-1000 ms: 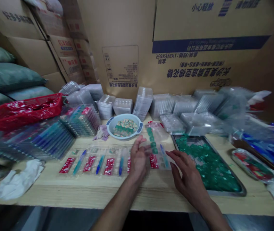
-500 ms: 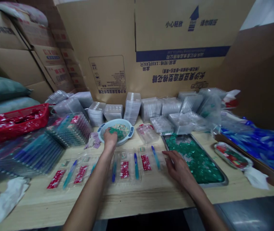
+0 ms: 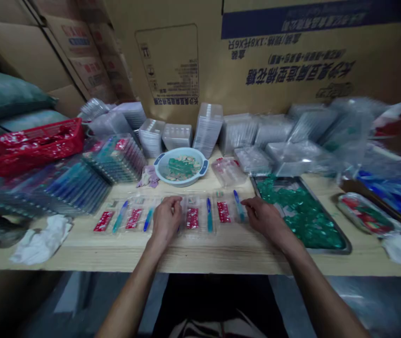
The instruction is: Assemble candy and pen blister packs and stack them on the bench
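Observation:
A row of clear plastic trays (image 3: 200, 230) lies in front of me, holding red-and-white packets (image 3: 192, 218) and blue-and-teal pen-like sticks (image 3: 209, 215). My left hand (image 3: 167, 218) is over the middle of this row, its fingers curled together; whatever they hold, if anything, is hidden. At the right end of the row, my right hand (image 3: 265, 219) has its fingertips beside another blue-and-teal stick (image 3: 238, 204), with thumb and forefinger apart. Behind the trays stands a light-blue bowl (image 3: 161, 176) with green pieces (image 3: 182, 166) lying on small pale pieces.
A metal tray (image 3: 344, 246) of green wrapped pieces is at the right, beyond it a foil dish (image 3: 369, 213). Stacked filled trays (image 3: 77, 190) and a red basket (image 3: 27, 150) occupy the left. Clear plastic stacks (image 3: 209, 129) line the cardboard at the back.
My left hand has come out of the bowl, back towards me over the tray row. My right hand stays at the row's right end. The camera view has tilted down.

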Available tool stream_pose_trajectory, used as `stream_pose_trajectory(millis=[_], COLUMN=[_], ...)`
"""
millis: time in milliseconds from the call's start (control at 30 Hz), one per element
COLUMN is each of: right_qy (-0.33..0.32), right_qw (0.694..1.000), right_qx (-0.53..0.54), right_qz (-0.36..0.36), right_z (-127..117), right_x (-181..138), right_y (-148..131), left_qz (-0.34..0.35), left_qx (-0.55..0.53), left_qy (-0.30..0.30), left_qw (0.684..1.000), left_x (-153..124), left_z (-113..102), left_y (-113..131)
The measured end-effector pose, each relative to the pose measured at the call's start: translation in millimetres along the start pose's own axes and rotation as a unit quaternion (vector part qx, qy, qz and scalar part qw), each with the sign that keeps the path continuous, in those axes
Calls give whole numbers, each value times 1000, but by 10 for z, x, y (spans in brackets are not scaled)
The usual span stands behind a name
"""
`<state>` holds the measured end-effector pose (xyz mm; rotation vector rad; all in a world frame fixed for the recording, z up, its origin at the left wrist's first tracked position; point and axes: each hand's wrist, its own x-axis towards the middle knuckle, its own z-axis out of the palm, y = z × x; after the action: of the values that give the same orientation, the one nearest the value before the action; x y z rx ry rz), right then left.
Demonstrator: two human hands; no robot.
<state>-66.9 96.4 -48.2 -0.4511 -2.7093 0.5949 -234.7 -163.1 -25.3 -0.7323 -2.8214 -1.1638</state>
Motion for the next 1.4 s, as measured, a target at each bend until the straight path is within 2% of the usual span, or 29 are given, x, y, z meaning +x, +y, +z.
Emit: stream_pose_trajectory(millis=[67,200,300,367,533,667,767,867,967,1033,1167,1400], right_qy=[-31,-47,-67,-91,-128,-127,-118,-94,-69,-44,-8,-25], right_qw=[999,996,992,988,984,985,989,993,992,996,995,988], right_qx=[11,25,-28,-66,-84,-72,-44,10,67,58,-48,-84], right_qz=[-12,-65,-102,-105,-93,-94,-81,-75,-77,-44,91,127], right_z=[167,463,573,606,636,635,641,689,761,786,719,657], right_x=[-87,-191,-230,-252,-265,-223,-193,-184,-166,-114,102,336], right_y=[-176,-572,-812,-909,-969,-981,-992,-1012,-1075,-1130,-1185,-1115], left_qz=[-12,-18,-15,-12,-73,1,65,85,83,85,106,89], left_qx=[41,161,209,218,247,210,189,173,135,114,98,96], left_qy=[-21,-2,-22,-12,77,78,40,-15,-7,-5,-27,-58], left_qw=[999,987,978,976,963,975,979,981,987,990,989,990], left_x=[-153,-294,-300,-277,-147,-108,-156,-186,-161,-125,-40,102], left_z=[26,176,243,231,77,52,159,298,396,434,486,586], left_y=[-71,-69,7,37,-70,-142,-127,-138,-187,-219,-246,-114])
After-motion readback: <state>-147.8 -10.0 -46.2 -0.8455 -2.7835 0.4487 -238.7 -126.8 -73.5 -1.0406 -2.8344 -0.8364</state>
